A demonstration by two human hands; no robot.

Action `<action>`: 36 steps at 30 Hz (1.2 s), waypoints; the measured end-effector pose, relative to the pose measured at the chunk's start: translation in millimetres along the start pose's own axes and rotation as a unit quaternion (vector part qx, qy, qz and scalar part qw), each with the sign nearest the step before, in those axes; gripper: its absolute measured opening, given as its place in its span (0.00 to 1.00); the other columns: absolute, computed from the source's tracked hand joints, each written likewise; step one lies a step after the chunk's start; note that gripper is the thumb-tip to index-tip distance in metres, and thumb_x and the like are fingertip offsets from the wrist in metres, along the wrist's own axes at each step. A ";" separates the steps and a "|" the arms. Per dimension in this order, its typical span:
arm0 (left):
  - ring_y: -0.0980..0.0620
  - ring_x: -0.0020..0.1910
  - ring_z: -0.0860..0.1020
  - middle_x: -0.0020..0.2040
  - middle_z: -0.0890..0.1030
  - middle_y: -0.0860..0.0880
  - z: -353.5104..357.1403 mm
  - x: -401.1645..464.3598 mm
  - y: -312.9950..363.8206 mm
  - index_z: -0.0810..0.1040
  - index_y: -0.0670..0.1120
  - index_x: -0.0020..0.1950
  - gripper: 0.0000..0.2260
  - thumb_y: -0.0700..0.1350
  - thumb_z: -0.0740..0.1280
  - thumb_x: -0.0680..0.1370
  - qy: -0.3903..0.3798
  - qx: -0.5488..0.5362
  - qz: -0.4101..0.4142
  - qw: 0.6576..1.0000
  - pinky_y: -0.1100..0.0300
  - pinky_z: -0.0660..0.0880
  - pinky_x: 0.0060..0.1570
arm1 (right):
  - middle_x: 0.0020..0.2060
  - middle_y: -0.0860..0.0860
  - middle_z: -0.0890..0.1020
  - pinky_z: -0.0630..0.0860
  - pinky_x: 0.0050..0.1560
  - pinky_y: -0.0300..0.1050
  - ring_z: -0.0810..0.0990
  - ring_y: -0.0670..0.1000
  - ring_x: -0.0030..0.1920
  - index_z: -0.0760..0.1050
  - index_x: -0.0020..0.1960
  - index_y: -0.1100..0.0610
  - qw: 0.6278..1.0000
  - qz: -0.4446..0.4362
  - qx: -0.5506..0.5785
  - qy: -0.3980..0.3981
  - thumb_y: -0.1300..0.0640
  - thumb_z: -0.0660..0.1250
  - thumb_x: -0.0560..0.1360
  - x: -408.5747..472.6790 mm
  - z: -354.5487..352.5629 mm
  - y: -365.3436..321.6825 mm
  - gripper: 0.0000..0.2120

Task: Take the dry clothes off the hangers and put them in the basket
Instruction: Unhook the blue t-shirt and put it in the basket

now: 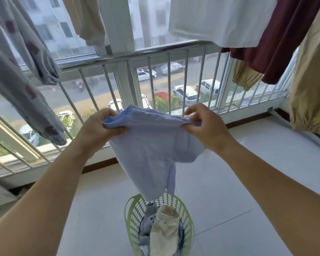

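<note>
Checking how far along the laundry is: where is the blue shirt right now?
The blue shirt is mid-frame, held up by the left hand and right hand, hanging directly above the green basket on the floor.

A pale tiled floor (pixel 248 182) with a dark skirting strip (pixel 100 164) meets a wide window (pixel 155 85) behind a metal railing (pixel 137 54), and daylight shows parked cars (pixel 187 93) on the street below.
</note>
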State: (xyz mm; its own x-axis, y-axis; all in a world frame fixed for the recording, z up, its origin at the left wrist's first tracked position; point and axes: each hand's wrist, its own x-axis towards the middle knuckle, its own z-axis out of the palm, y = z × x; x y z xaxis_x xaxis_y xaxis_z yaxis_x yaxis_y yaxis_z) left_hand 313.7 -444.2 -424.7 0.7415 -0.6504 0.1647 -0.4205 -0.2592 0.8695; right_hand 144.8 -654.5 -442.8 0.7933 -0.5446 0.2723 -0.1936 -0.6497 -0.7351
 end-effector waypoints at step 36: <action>0.50 0.33 0.67 0.32 0.71 0.50 129.8 -63.7 -278.9 0.71 0.49 0.34 0.11 0.35 0.67 0.70 -0.199 0.192 -0.246 0.929 0.61 0.63 0.31 | 0.29 0.48 0.68 0.61 0.31 0.41 0.67 0.54 0.37 0.59 0.32 0.51 0.912 0.103 -0.147 -0.370 0.60 0.64 0.71 -51.8 243.5 179.5 0.16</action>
State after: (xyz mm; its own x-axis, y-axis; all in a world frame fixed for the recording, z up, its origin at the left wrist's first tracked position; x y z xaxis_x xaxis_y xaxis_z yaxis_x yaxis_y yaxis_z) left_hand 315.9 -423.1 -738.1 0.6737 -0.5786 -0.4598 -0.2948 -0.7809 0.5508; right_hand 209.6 -613.8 -740.0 0.8735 -0.2353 -0.4261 -0.4429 -0.7474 -0.4952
